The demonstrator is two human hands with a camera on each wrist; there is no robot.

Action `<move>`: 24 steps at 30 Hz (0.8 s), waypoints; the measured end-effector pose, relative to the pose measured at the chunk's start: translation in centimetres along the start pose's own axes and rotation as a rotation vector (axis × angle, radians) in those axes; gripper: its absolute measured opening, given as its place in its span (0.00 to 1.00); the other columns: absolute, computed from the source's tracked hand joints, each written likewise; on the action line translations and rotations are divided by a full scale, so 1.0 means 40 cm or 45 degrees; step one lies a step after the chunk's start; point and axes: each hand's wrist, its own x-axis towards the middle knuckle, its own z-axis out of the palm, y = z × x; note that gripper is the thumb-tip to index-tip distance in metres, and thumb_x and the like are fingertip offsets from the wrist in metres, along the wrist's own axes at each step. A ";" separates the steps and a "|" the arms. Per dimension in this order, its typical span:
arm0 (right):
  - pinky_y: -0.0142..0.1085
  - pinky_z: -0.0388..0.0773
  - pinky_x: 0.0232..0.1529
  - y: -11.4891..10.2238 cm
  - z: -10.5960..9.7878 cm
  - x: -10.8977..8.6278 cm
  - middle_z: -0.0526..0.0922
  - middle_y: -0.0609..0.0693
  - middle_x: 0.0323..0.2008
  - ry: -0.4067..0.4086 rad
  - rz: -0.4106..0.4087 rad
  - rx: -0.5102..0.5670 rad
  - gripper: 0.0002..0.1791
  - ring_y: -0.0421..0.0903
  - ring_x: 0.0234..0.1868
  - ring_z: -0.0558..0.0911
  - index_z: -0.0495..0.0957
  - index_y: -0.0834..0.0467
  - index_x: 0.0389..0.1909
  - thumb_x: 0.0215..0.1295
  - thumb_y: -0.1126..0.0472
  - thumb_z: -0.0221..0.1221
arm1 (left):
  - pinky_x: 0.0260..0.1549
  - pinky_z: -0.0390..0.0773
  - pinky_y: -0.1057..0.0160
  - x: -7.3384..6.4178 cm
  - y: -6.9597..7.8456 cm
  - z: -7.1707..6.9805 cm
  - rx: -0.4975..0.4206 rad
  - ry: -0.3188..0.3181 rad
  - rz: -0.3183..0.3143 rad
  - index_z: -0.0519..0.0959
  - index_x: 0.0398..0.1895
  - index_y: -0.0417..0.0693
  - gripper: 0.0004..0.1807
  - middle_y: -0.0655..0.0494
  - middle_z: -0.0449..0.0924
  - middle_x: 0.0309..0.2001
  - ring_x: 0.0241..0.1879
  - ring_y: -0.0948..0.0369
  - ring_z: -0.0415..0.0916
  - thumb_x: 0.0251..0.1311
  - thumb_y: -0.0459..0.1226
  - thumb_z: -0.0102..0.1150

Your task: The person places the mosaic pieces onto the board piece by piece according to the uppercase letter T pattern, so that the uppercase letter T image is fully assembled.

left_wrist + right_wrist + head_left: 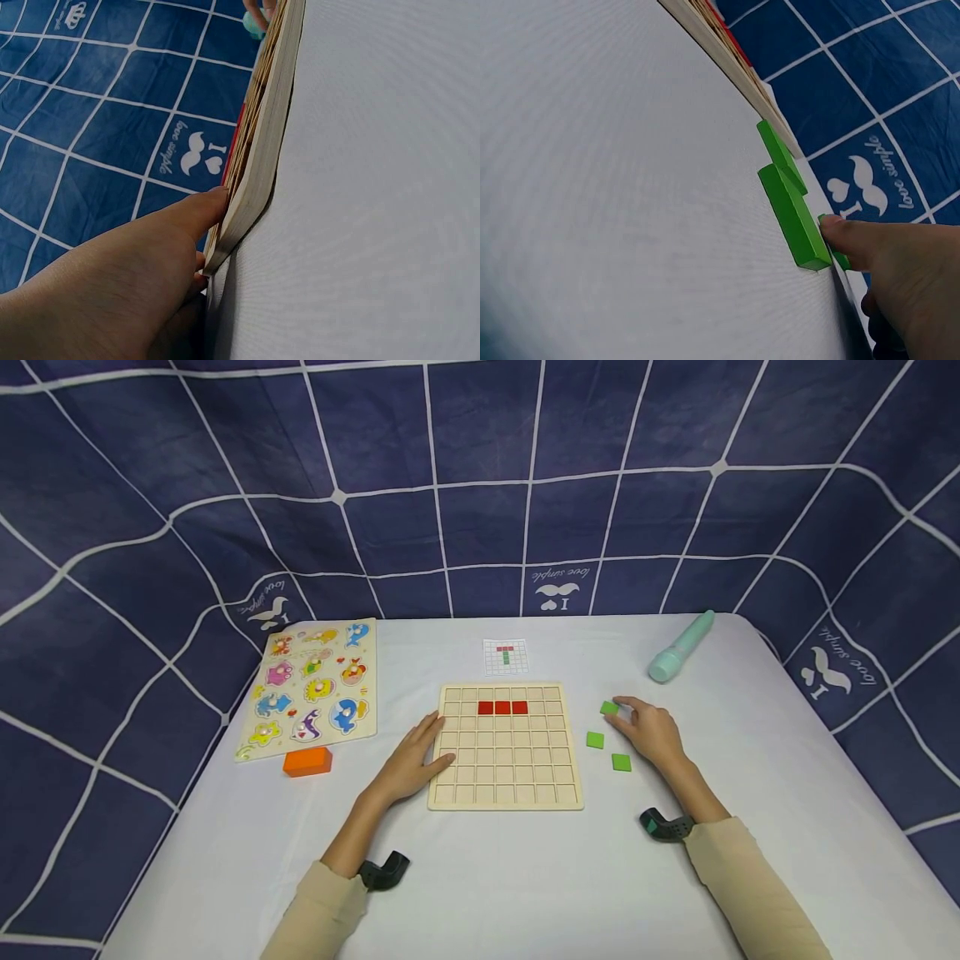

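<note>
A square wooden grid board (506, 803) lies on the table with a row of red tiles (502, 707) in its upper cells. At the board's left edge rests my left hand (408, 764), its fingers fairly straight and its thumb (202, 210) on the rim. To the right of the board, my right hand (651, 732) pinches a green tile (608, 707) between thumb and forefinger, at table level. Two more green tiles lie close by, one nearer tile (621, 762) and one left tile (595, 740). The right wrist view shows a green tile (795, 221) beside the thumb.
Behind the board lies a small pattern card (506, 657) with red and green squares. An animal puzzle board (300, 693) and an orange block (307, 762) are at the left. A mint-green cylindrical object (681, 647) lies at the back right. Dark blue checked cloth (480, 518) hangs behind the table.
</note>
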 end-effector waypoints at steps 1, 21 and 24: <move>0.33 0.57 0.14 0.001 0.000 0.000 0.65 0.46 0.10 -0.007 0.002 0.000 0.25 0.41 0.12 0.62 0.76 0.64 0.51 0.58 0.51 0.63 | 0.63 0.49 0.44 0.000 0.001 0.000 0.000 0.000 -0.001 0.52 0.71 0.45 0.40 0.50 0.45 0.72 0.69 0.48 0.42 0.62 0.52 0.52; 0.34 0.57 0.15 0.004 0.001 -0.006 0.65 0.47 0.11 -0.007 0.007 0.003 0.22 0.42 0.12 0.62 0.77 0.63 0.50 0.58 0.53 0.62 | 0.62 0.50 0.44 0.000 0.002 -0.001 0.002 -0.012 -0.008 0.52 0.71 0.45 0.39 0.49 0.45 0.72 0.69 0.47 0.42 0.62 0.52 0.51; 0.34 0.57 0.15 0.004 0.002 -0.005 0.65 0.47 0.11 -0.009 0.008 0.008 0.22 0.42 0.12 0.62 0.77 0.63 0.49 0.59 0.53 0.62 | 0.62 0.49 0.44 0.000 0.002 -0.002 0.002 -0.014 -0.006 0.52 0.71 0.45 0.39 0.49 0.44 0.72 0.69 0.47 0.42 0.62 0.53 0.51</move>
